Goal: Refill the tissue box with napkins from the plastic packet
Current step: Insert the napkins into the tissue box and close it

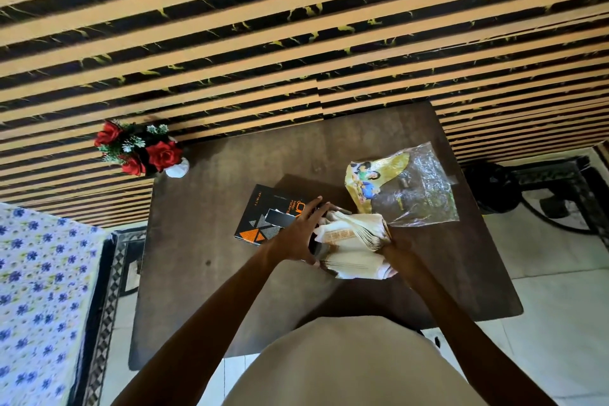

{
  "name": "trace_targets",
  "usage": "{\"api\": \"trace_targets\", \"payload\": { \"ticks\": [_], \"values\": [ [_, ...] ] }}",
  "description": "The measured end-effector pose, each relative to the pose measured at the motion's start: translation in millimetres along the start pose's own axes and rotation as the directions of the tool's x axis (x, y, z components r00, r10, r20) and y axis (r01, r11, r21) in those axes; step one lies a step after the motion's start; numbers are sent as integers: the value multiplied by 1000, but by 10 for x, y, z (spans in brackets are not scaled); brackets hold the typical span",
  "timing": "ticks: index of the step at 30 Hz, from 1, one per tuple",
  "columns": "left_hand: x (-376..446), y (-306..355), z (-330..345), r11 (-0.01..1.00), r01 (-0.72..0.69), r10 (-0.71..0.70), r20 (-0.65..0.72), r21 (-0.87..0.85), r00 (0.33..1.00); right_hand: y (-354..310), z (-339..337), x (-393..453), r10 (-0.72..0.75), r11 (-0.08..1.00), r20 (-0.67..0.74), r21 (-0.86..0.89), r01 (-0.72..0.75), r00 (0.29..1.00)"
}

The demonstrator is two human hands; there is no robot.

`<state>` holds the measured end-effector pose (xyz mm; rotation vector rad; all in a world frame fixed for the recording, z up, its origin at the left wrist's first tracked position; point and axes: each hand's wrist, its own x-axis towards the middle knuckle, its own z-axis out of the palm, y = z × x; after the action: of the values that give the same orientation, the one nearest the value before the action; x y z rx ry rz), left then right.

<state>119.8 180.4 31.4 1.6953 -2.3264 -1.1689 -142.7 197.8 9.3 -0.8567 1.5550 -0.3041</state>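
Note:
A black tissue box (263, 217) with orange and grey triangles lies on the dark wooden table (204, 273). My left hand (296, 234) rests on the box's right end, fingers spread over it. A thick folded stack of cream napkins (352, 245) sits right beside the box's open end. My right hand (395, 257) grips the stack from its right side, mostly hidden behind the napkins. The plastic packet (402, 188), yellow print and clear film, lies flat and crumpled just beyond the napkins.
A small white vase of red artificial roses (141, 150) stands at the table's far left corner. A flowered bedsheet (36, 290) lies to the left. A dark fan (494, 188) sits on the floor to the right. A striped wall rises behind the table.

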Motion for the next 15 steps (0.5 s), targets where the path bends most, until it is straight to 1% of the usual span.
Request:
{"api": "trace_targets", "payload": {
  "ticks": [3, 6, 8, 11, 13, 15],
  "values": [
    [-24, -45, 35, 999, 17, -18, -29, -44, 999, -33, 4, 25, -17, 999, 10, 46, 16, 1000],
    [-37, -78, 70, 995, 16, -23, -71, -103, 997, -77, 43, 100, 43, 996, 70, 81, -48, 997],
    [-35, -64, 80, 985, 8, -33, -142, -171, 989, -69, 59, 140, 82, 990, 113, 107, -94, 990],
    [-45, 3, 49, 965, 35, -101, -247, -258, 964, -48, 23, 125, 135, 973, 114, 174, -154, 984],
    [-37, 54, 51, 961, 87, -156, -257, -261, 954, -17, -40, 79, 173, 957, 136, 210, -198, 976],
    [-20, 136, 72, 951, 194, -260, -281, -241, 924, 24, -78, 54, 171, 960, 181, 188, -205, 968]
  ]
}}
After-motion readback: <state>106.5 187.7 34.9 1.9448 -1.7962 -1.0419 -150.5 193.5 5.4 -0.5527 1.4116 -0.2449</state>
